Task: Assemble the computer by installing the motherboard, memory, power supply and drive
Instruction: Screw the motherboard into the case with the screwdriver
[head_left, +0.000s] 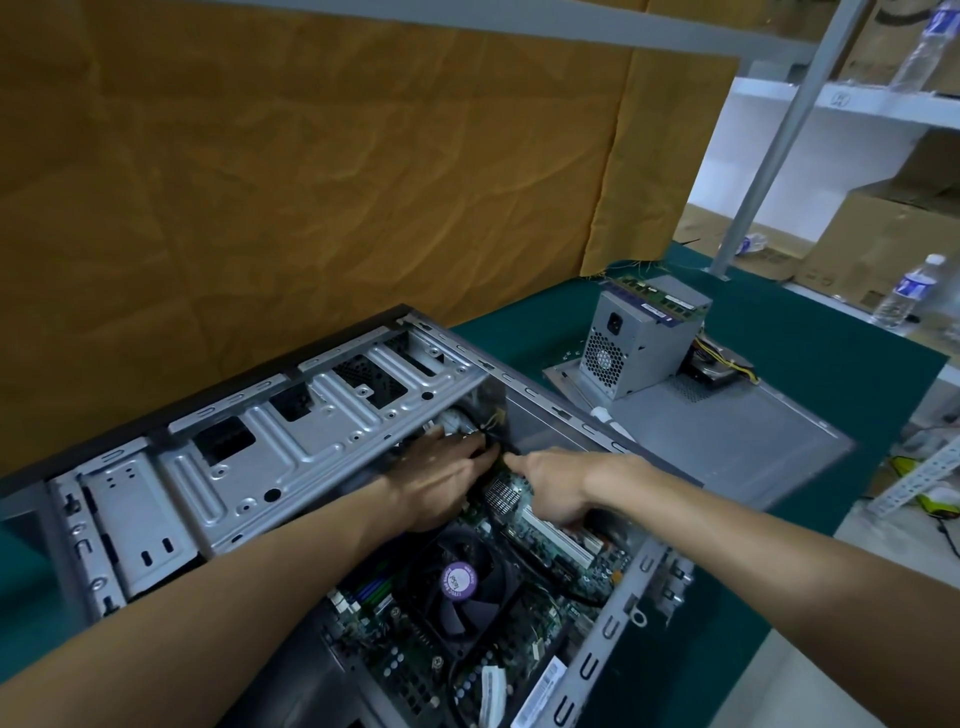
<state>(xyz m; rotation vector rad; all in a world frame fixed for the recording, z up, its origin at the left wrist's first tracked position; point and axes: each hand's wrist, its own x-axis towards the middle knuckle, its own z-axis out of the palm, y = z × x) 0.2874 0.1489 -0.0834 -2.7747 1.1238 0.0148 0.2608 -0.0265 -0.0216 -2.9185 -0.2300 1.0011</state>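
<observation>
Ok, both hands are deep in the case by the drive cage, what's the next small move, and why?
Probably finish seating the black cable the left hand and right hand are working on at the motherboard, then withdraw. The power supply with memory sticks on top waits outside on the side panel, so the case needs clearing first.

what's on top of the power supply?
Memory sticks lie along the top of the power supply, which rests on the side panel. How many sticks is hard to tell.
</observation>
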